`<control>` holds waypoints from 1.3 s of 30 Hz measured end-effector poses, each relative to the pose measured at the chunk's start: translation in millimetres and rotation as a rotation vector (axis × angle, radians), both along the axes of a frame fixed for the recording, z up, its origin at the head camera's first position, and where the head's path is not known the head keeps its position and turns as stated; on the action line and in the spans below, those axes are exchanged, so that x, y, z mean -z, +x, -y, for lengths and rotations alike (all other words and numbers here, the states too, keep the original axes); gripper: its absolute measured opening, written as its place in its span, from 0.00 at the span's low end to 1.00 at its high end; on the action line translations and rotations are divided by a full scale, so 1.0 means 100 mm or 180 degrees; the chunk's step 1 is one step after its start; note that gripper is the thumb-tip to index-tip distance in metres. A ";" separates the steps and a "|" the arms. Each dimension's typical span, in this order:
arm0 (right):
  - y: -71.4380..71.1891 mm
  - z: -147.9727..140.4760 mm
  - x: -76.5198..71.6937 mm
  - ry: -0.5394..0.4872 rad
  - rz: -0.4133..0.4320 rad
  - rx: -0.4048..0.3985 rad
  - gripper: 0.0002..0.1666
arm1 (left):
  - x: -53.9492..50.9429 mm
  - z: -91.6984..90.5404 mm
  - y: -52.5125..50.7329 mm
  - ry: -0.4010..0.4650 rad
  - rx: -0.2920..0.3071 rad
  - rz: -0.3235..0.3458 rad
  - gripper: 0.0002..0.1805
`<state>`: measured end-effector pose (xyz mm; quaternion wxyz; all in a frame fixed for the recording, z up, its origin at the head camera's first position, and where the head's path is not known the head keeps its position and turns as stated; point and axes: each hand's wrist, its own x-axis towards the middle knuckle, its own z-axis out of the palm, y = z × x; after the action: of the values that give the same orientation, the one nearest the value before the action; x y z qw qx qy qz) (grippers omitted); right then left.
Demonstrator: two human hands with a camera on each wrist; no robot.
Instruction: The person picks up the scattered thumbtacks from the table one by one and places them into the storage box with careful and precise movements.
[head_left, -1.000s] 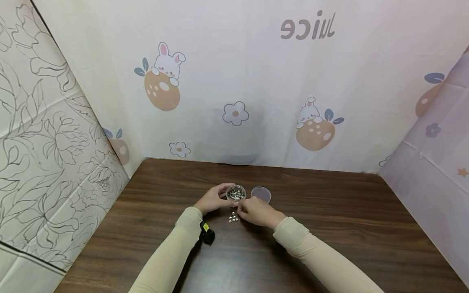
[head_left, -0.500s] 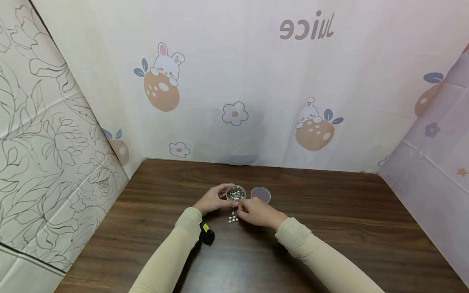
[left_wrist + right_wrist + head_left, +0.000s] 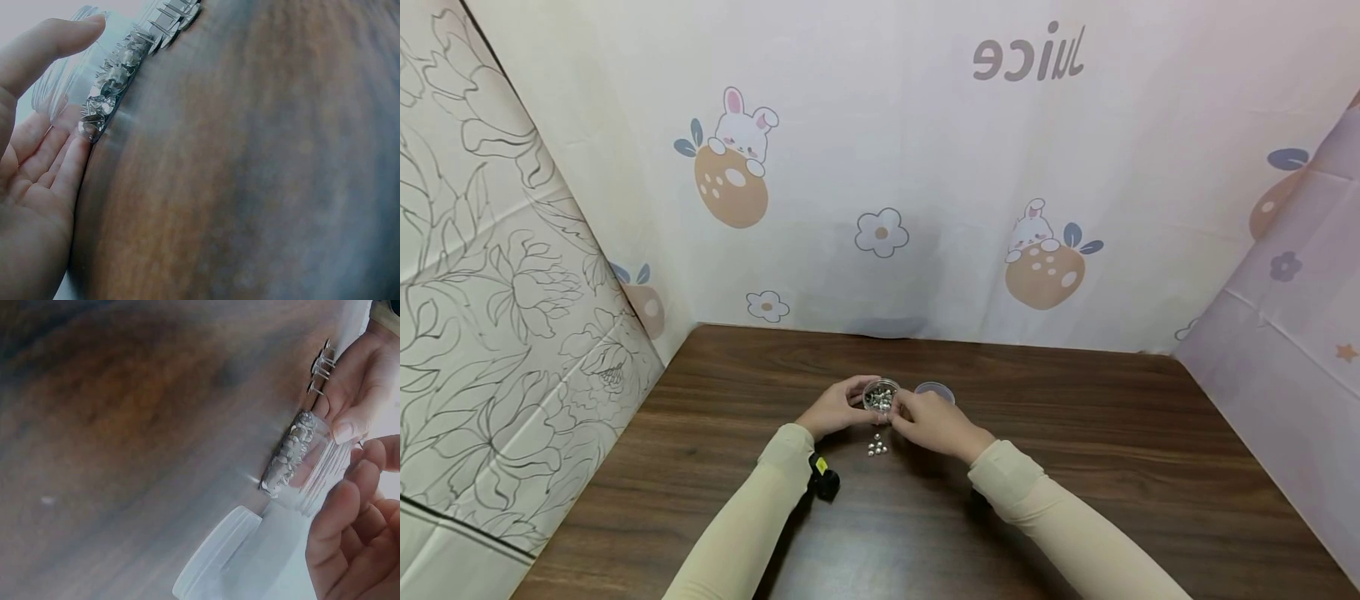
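A clear round plastic jar (image 3: 876,392) holds many silver thumbtacks (image 3: 290,453). My left hand (image 3: 838,408) grips it from the left, thumb on the near side and fingers on the far side. At the jar's right rim is my right hand (image 3: 936,423), fingers curled and fingertips together. A thin dark sliver, like a thumbtack's pin (image 3: 361,443), shows at those fingertips; the rest of it is hidden. Several loose tacks (image 3: 877,448) lie in front of the jar, pins upward in the left wrist view.
The round translucent lid (image 3: 936,389) lies right of the jar, partly behind my right hand. A black wrist camera with a yellow mark (image 3: 824,479) is on my left wrist. Printed cloth (image 3: 880,167) hangs behind the dark wooden table (image 3: 1090,433).
My right hand has shifted slightly up and right, from the jar's near side to its right rim, covering more of the lid. The left hand and loose tacks stay put.
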<state>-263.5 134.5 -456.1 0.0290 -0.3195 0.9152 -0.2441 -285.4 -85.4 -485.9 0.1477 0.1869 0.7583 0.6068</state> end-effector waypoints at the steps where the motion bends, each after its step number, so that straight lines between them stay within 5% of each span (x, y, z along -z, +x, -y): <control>1: -0.01 0.00 -0.01 -0.0007 -0.0009 0.0025 0.03 | 0.00 0.00 0.00 -0.0015 -0.0005 -0.0007 0.38; 8: -0.04 0.00 -0.06 -0.0019 -0.0164 0.0189 0.04 | -0.01 0.00 0.01 -0.0061 -0.0009 -0.0008 0.39; 22: -0.19 0.05 -0.05 -0.0129 -0.0055 0.0537 0.04 | 0.00 0.00 0.00 -0.0113 -0.0051 0.0021 0.39; 30: -0.27 0.09 -0.06 -0.0050 -0.0094 0.0627 0.05 | 0.26 0.02 -0.17 -0.0228 -0.0069 0.0056 0.39; 39: -0.36 0.10 -0.03 0.0029 -0.0246 0.0587 0.06 | 0.17 0.00 -0.11 -0.0104 -0.0044 0.0056 0.38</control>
<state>-299.4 124.8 -452.9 -0.0275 -0.2429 0.9422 -0.2291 -296.7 -84.9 -502.6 0.1531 0.1739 0.7681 0.5970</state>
